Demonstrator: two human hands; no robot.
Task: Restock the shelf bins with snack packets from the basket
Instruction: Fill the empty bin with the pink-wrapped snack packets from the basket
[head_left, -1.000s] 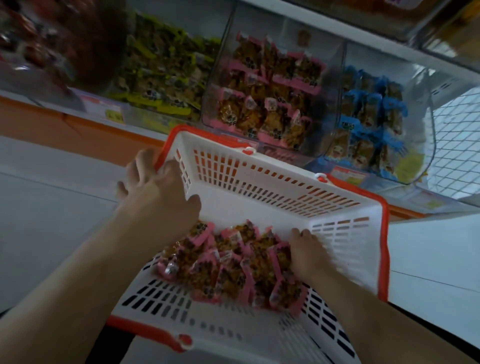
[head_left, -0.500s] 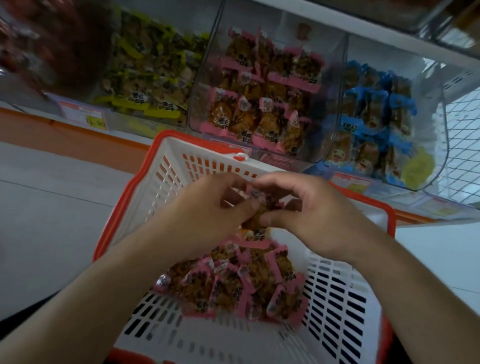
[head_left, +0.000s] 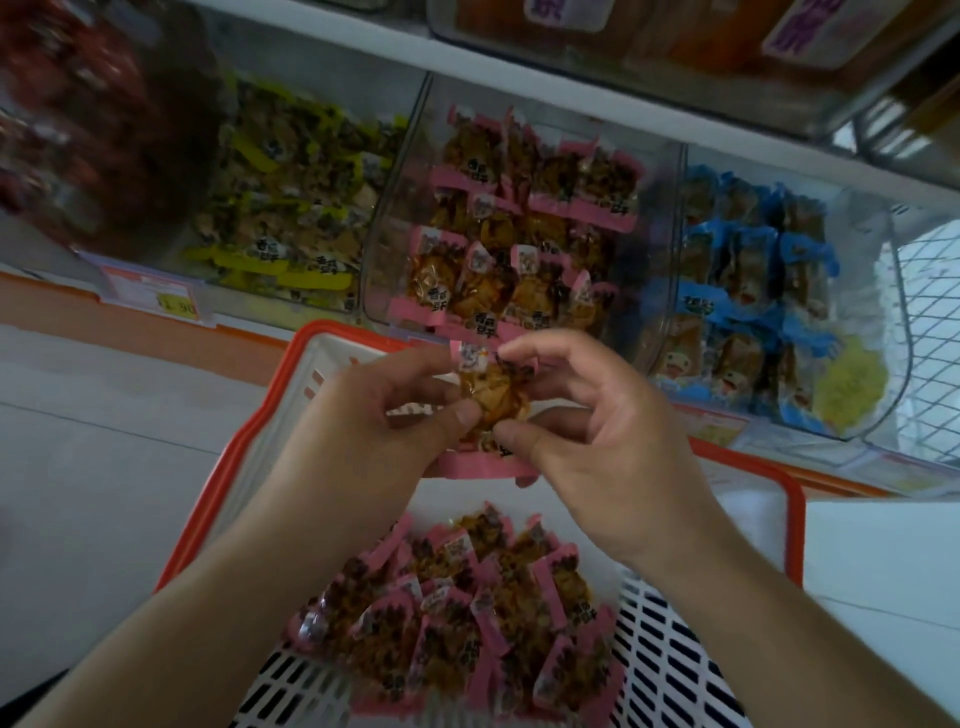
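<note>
A white basket with a red rim (head_left: 228, 467) sits in front of me, holding a heap of several pink-edged snack packets (head_left: 467, 613). Above the basket, my left hand (head_left: 358, 421) and my right hand (head_left: 597, 441) pinch a small bunch of pink packets (head_left: 493, 395) between thumbs and fingertips. Just behind them stands the clear shelf bin of matching pink packets (head_left: 519, 244).
A bin of yellow-edged packets (head_left: 280, 208) is to the left and one of blue-edged packets (head_left: 753, 296) to the right. A dark red bin (head_left: 78, 119) is far left. Price tags (head_left: 156, 296) line the shelf edge. A higher shelf with bins (head_left: 675, 47) overhangs.
Both hands left the basket's heap, met over it with packets pinched between them, and rose toward the pink bin. The view tilted up at the shelf.
</note>
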